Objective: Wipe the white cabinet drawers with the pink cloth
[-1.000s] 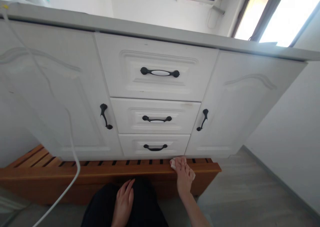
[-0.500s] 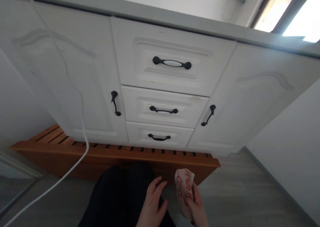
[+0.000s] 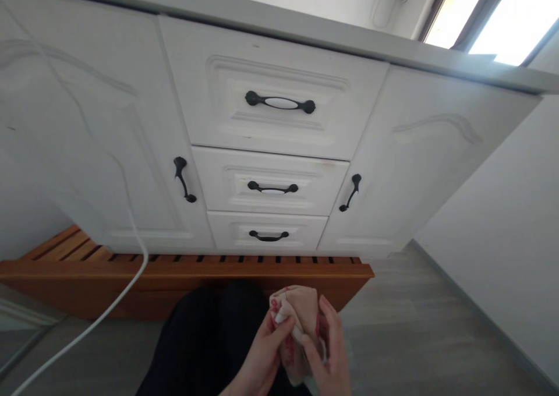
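A pale pink cloth (image 3: pixel 302 304) with red lettering is bunched up between my two hands, low in the view in front of the wooden rail. My left hand (image 3: pixel 262 356) grips its left side, with the thumb laid across a fold. On the right side, my right hand (image 3: pixel 331 355) has its fingers curled round the cloth and its thumb pressed on the front. The lower part of the cloth hangs between the hands and is partly hidden by them.
A white cabinet (image 3: pixel 271 129) with three drawers and two doors, all with dark handles, stands ahead. Below it runs a brown wooden slatted base (image 3: pixel 187 271). A white cable (image 3: pixel 109 310) hangs down on the left. My dark-trousered knees (image 3: pixel 209 332) are beneath.
My left hand has moved from beside the cloth to take hold of it. The cloth has shifted left, and its folds look different. The view has moved slightly to the right.
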`<state>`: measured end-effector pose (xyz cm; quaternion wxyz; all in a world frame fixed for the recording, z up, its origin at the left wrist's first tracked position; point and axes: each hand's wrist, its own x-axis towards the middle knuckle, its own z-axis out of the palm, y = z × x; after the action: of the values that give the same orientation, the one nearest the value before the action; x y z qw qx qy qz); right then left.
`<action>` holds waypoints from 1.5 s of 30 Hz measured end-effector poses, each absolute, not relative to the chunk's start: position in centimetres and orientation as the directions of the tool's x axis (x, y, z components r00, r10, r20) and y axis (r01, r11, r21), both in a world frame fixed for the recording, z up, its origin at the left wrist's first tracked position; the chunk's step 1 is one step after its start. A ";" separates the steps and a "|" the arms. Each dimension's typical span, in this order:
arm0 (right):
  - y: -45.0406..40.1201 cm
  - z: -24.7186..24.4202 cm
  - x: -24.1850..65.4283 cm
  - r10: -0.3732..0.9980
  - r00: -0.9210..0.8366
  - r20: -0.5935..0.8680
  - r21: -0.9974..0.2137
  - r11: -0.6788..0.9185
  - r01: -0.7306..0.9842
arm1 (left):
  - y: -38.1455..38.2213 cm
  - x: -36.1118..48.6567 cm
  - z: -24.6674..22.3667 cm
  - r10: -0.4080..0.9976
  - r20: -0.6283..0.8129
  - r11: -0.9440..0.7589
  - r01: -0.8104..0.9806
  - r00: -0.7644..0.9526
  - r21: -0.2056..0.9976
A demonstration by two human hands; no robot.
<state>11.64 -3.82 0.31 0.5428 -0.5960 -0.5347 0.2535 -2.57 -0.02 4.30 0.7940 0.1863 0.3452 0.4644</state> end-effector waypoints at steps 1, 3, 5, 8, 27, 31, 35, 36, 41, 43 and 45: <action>-3.3 0.3 12.0 0.914 0.359 0.189 -0.955 0.086 0.284 | 0.0 -2.8 4.4 0.859 -0.379 0.511 -0.614 0.343 0.602; -2.3 0.5 12.7 0.926 0.376 -0.024 -0.994 -0.062 0.089 | 0.1 -3.0 4.6 0.851 -0.387 0.524 -0.626 0.355 0.578; -1.4 0.9 13.4 0.958 0.201 -0.204 -0.978 -0.188 -0.094 | 0.3 -3.0 4.8 0.844 -0.401 0.535 -0.625 0.357 0.569; -0.9 1.6 14.1 0.967 -0.034 -0.252 -0.958 -0.255 -0.133 | 0.5 -3.0 4.7 0.837 -0.397 0.546 -0.600 0.375 0.584; -3.1 -2.3 6.3 0.888 0.236 0.394 -0.661 0.096 0.744 | 2.5 -0.7 3.4 0.896 -0.443 0.391 -0.490 0.012 0.779; -2.1 -0.8 8.9 0.919 0.227 0.323 -0.806 0.141 0.575 | 2.2 -1.0 2.9 0.916 -0.386 0.383 -0.512 0.105 0.769; -0.2 1.1 12.1 0.956 0.284 0.073 -0.964 -0.005 0.265 | 2.0 -1.8 4.4 0.884 -0.396 0.464 -0.577 0.249 0.672; 0.1 1.4 12.8 0.961 0.278 0.005 -0.980 -0.051 0.193 | 2.0 -2.1 5.1 0.872 -0.405 0.485 -0.591 0.274 0.644; 0.7 2.7 14.2 0.990 0.073 -0.117 -0.988 -0.123 0.089 | 2.7 -3.2 7.4 0.884 -0.348 0.468 -0.568 0.312 0.677; 0.7 3.1 14.0 0.994 0.025 -0.106 -0.987 -0.109 0.116 | 3.0 -3.2 7.1 0.890 -0.335 0.454 -0.540 0.308 0.709; 0.8 3.5 13.5 0.996 0.036 -0.077 -0.979 -0.082 0.188 | 3.1 -3.2 6.4 0.887 -0.368 0.462 -0.530 0.280 0.711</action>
<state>13.53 0.77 3.52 0.4369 -0.5720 -0.5176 0.4626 -3.22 3.11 6.38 0.7651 0.2337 0.3817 0.4629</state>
